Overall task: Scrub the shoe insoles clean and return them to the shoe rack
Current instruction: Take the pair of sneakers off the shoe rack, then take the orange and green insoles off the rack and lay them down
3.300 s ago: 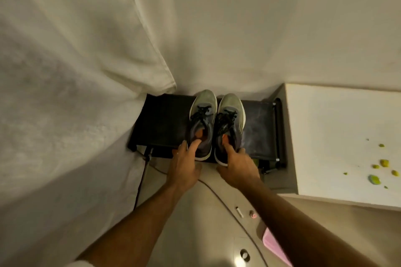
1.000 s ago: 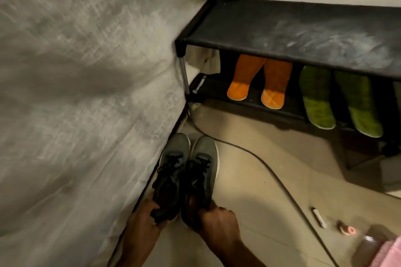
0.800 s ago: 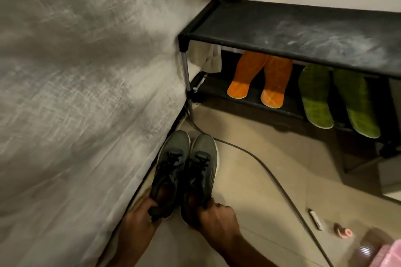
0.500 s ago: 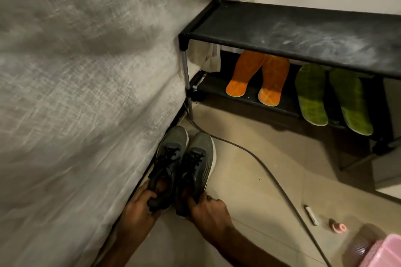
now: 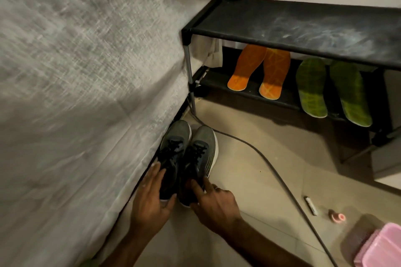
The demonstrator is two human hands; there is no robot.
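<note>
Grey lace-up sneakers (image 5: 187,156) parked on floor w/ toes toward black two-tier shoe rack (image 5: 282,26), clearing your reach. Your left hand (image 5: 152,199) and right hand (image 5: 213,204): fingers straight, touching heels, gripping nothing. Orange foam insoles (image 5: 259,71) and green foam insoles (image 5: 332,91) lean on rack's lower shelf, prob. drying.

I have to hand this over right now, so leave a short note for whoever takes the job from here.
Left hand: straight fingers resting on the left shoe. Right hand: fingers at the heel opening of the right shoe, grip unclear. Both shoes stand on the floor by the curtain. Orange insoles and green insoles lean on the rack's lower shelf. Whether they are scrubbed, or the shoes still hold insoles, cannot be seen; check first.
</note>
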